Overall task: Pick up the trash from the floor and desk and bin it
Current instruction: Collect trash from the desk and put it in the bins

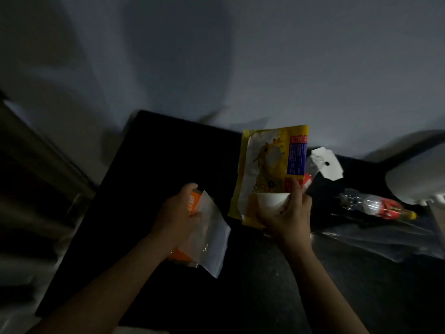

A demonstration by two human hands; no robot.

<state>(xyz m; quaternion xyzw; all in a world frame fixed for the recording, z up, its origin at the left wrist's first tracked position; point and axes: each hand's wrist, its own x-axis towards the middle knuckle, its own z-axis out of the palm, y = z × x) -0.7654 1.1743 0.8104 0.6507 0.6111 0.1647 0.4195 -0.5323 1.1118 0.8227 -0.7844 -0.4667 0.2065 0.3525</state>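
From the head view, the job looks partway through. Both hands are full and no bin is in sight, so nothing held has been binned yet.

The left hand [177, 213] is curled round an orange wrapper [192, 204] and a pale packet [212, 239] that hangs down on its right. The right hand [289, 213] grips a white cup [272, 201] against a yellow bag [267, 162]. The thumb lies up the bag's front, and the bag stands upright above the fingers.

More trash remains on the right. A bottle [378, 206] with a red label lies on its side on a dark surface. A white tag [327, 162] sits far of it, just beside the yellow bag. A clear film [385, 239] is spread nearer than the bottle. The light is too dim to tell whether that surface is tabletop or floor.

Both forearms reach forward from the near edge over a black slab [156, 177], with the hands level and apart. The left wrist turns inward and the right is raised a little. I judge the bin trip comes next, since neither hand has room for more.
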